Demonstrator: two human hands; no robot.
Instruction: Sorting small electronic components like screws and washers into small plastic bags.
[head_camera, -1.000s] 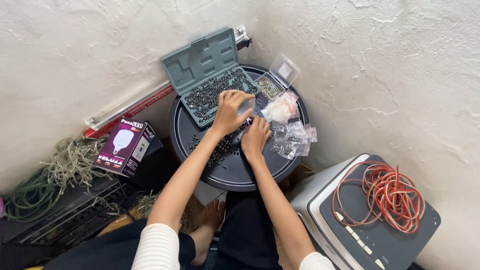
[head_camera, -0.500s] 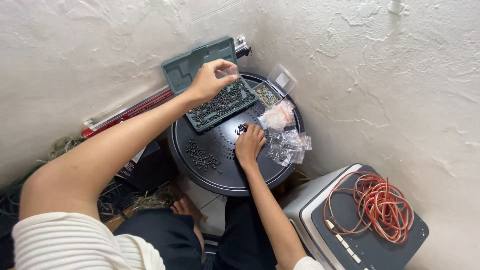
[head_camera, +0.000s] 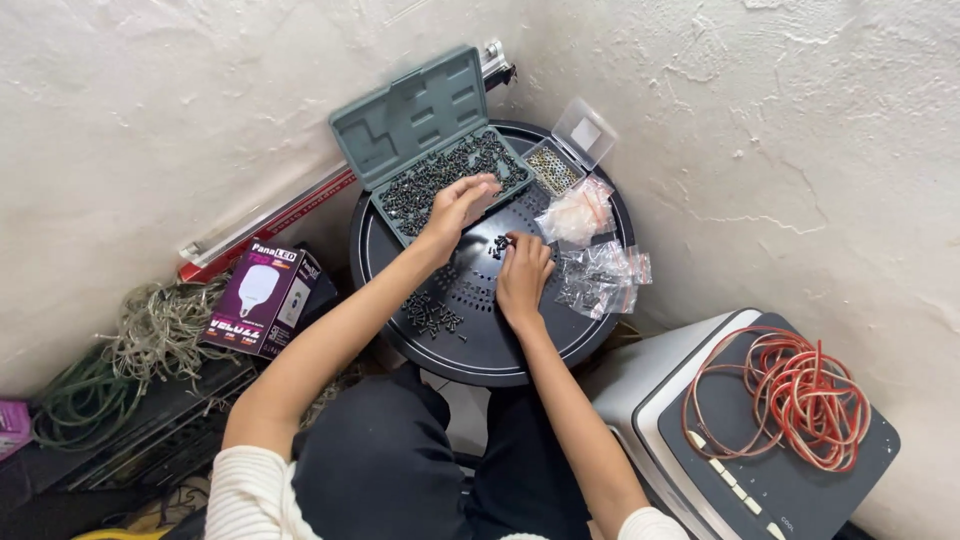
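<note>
On the round black table (head_camera: 400, 250), head view:
Left hand (head_camera: 455, 205): fingers loosely spread over the grey case (head_camera: 440, 150) of dark screws, grasping nothing visible
Right hand (head_camera: 523, 275): fingertips pinched at small screw pile (head_camera: 499, 245); grip cannot be told
Plastic bags (head_camera: 598, 275): just beside right hand

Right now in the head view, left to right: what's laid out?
Green cable bundle → light bulb box → grey-green case of screws → small clear box → plastic bags → red cable coil.
</note>
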